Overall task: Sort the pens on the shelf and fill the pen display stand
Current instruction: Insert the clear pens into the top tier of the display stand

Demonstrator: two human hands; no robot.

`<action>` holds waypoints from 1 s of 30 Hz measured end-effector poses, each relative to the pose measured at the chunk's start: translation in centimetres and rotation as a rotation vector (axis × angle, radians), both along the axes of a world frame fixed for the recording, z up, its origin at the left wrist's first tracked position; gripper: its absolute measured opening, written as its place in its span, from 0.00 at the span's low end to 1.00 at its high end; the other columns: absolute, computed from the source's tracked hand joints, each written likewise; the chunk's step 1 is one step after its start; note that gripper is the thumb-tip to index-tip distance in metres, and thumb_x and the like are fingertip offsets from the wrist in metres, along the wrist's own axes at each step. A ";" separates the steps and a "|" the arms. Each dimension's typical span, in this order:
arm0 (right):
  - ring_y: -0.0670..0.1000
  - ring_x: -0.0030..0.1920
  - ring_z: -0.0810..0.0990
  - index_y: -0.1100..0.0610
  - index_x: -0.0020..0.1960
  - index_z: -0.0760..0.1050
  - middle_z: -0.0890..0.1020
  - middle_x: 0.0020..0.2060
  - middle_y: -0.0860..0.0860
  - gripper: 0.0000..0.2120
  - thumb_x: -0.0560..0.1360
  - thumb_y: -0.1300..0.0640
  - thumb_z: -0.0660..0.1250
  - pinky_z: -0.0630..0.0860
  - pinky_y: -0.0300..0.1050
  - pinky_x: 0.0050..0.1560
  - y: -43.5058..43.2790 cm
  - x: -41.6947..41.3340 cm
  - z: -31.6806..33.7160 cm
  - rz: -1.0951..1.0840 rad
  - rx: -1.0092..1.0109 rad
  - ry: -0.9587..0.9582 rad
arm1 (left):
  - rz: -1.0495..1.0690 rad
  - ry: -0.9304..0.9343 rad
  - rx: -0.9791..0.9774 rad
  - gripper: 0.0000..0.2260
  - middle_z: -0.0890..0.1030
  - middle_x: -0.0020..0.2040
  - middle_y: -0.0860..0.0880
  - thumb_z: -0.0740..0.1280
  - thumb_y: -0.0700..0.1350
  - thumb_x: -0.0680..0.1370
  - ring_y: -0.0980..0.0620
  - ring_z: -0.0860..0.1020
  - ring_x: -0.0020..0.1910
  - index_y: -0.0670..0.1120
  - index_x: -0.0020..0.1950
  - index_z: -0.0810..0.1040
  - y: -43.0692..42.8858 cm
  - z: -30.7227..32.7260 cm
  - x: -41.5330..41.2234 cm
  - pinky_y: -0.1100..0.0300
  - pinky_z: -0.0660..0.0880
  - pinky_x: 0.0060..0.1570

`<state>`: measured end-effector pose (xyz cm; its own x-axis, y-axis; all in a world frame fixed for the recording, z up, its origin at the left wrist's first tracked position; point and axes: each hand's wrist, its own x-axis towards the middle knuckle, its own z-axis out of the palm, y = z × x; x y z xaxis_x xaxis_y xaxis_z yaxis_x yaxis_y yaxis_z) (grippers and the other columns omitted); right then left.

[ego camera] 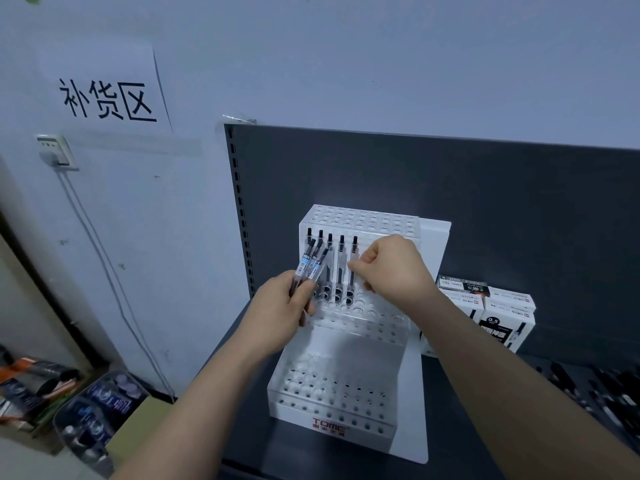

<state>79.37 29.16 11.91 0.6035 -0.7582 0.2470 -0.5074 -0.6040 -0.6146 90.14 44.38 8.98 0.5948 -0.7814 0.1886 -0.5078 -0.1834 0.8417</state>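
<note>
- Left hand grips three clear gel pens, fanned toward 1 o'clock.
- Right hand pinches the rightmost standing pen in the white display stand, marked "TOME".
- Pen boxes at 3 o'clock read "0.5"; wall sign at 10 o'clock: "补货区".

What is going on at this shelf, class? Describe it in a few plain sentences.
A person is filling a white pen display stand on a dark shelf. The left grip holds a small bundle of pens above the stand. The right grip pinches the rightmost pen of a short row standing in the middle tier. The top and bottom tiers' holes look empty. Pen boxes sit to the right.
</note>
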 end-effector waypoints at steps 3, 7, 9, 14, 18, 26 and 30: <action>0.48 0.26 0.77 0.62 0.37 0.79 0.83 0.30 0.58 0.11 0.73 0.56 0.69 0.79 0.48 0.36 0.8 -1.3 0.2 0.075 0.209 -0.085 | -0.049 0.077 -0.043 0.10 0.81 0.33 0.53 0.59 0.46 0.82 0.56 0.74 0.27 0.44 0.46 0.76 -0.3 0.5 -0.6 0.61 0.72 0.30; 0.49 0.27 0.71 0.65 0.41 0.80 0.79 0.29 0.56 0.10 0.76 0.58 0.68 0.70 0.42 0.30 1.6 -2.3 -0.1 0.258 0.510 -0.227 | -0.127 0.070 -0.058 0.10 0.81 0.34 0.53 0.59 0.46 0.82 0.57 0.74 0.27 0.43 0.46 0.76 -1.0 0.8 -1.8 0.63 0.72 0.30; 0.46 0.25 0.70 0.64 0.39 0.78 0.76 0.27 0.52 0.09 0.77 0.61 0.67 0.68 0.36 0.28 1.9 -2.5 -0.2 0.307 0.592 -0.310 | -0.163 0.066 -0.038 0.11 0.81 0.32 0.54 0.59 0.46 0.82 0.58 0.74 0.27 0.43 0.44 0.76 -1.1 0.7 -2.6 0.65 0.71 0.30; 0.50 0.29 0.76 0.64 0.39 0.79 0.80 0.31 0.56 0.10 0.77 0.61 0.67 0.74 0.44 0.33 0.3 -3.6 0.9 0.148 0.530 -0.499 | -0.048 -0.019 -0.010 0.11 0.83 0.37 0.49 0.60 0.48 0.81 0.55 0.79 0.31 0.43 0.45 0.76 -1.5 -0.4 -1.4 0.55 0.78 0.38; 0.46 0.30 0.80 0.65 0.39 0.77 0.80 0.33 0.61 0.11 0.77 0.60 0.65 0.79 0.41 0.35 -0.4 -4.2 2.2 -0.010 0.210 -0.497 | 0.119 -0.195 0.055 0.16 0.76 0.32 0.50 0.59 0.51 0.81 0.52 0.72 0.31 0.43 0.39 0.72 -1.4 -0.8 -0.4 0.57 0.67 0.32; 0.57 0.36 0.80 0.60 0.35 0.75 0.82 0.31 0.54 0.13 0.76 0.56 0.62 0.78 0.51 0.42 -0.5 -2.1 0.4 0.025 -0.221 -0.022 | 0.100 -0.273 0.121 0.08 0.74 0.34 0.48 0.54 0.46 0.82 0.50 0.71 0.31 0.46 0.44 0.66 -1.5 -1.0 -0.6 0.56 0.64 0.29; 0.58 0.38 0.79 0.59 0.33 0.71 0.81 0.33 0.55 0.14 0.76 0.56 0.59 0.77 0.48 0.41 0.0 -1.0 0.2 0.005 -0.261 0.136 | 0.097 -0.236 0.088 0.05 0.73 0.34 0.48 0.54 0.45 0.82 0.50 0.70 0.31 0.46 0.47 0.63 -1.3 -1.1 -0.6 0.57 0.62 0.28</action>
